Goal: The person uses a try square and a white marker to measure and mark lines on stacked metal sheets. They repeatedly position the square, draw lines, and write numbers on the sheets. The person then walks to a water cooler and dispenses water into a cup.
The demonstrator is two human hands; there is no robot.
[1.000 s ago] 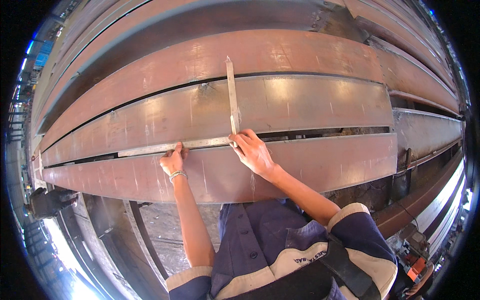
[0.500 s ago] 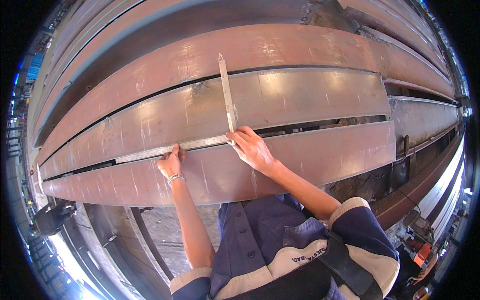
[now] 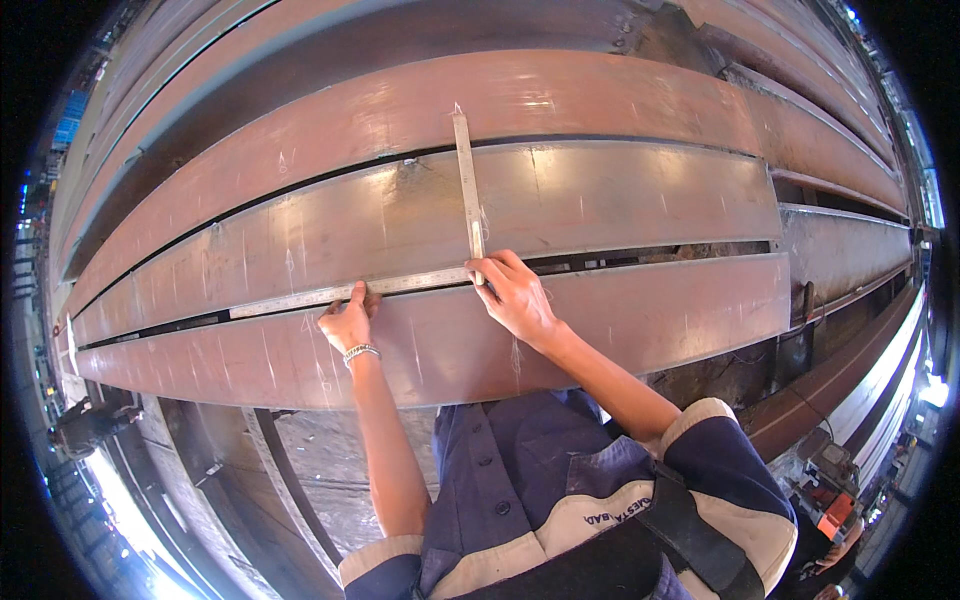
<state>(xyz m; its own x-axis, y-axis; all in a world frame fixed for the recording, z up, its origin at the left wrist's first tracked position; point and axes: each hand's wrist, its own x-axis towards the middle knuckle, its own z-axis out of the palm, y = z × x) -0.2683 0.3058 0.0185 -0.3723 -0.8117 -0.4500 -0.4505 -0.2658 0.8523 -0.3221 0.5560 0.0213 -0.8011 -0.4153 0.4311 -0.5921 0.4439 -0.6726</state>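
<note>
An L-shaped steel square (image 3: pixel 467 180) lies across rust-brown steel plates. One arm reaches away over the middle plate (image 3: pixel 620 190) onto the far plate (image 3: pixel 600 95); the other runs left along the gap above the near plate (image 3: pixel 640 300). My left hand (image 3: pixel 346 322), a bracelet on its wrist, grips that left-running arm, thumb on top and fingertips partly hidden. At the corner, my right hand (image 3: pixel 515 300) is closed with its fingertips around a pale, narrow stick-like piece (image 3: pixel 478 262); whether this is separate from the square I cannot tell. Thin white marks cross the plates.
More long steel beams (image 3: pixel 400 30) stretch behind the plates. Support bars (image 3: pixel 285 470) run beneath, at the lower left, near a dark bulky object (image 3: pixel 92 428). A machine with an orange part (image 3: pixel 838 517) stands at the lower right.
My view has tilted slightly, shifting the plates in the picture. The square and both hands keep nearly the same places on the plates.
</note>
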